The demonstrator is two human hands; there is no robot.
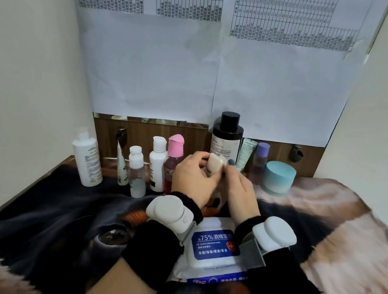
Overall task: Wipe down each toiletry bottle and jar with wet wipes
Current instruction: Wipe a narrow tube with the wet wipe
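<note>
My left hand grips a small bottle with a cream cap, held above the table's middle. My right hand pinches a translucent wet wipe against the cap. The bottle's body is mostly hidden by my fingers. The pack of wet wipes, white with a blue label, lies just below my wrists. Behind stand a white bottle, a white tube, a small clear bottle, a white flip-cap bottle, a pink-capped bottle, a tall black-capped bottle, a green tube, a purple-capped bottle and a teal jar.
A printed fleece cloth covers the table. Paper sheets hang on the wall behind the row of bottles. Walls close in on the left and right. White devices on black bands sit on both of my wrists.
</note>
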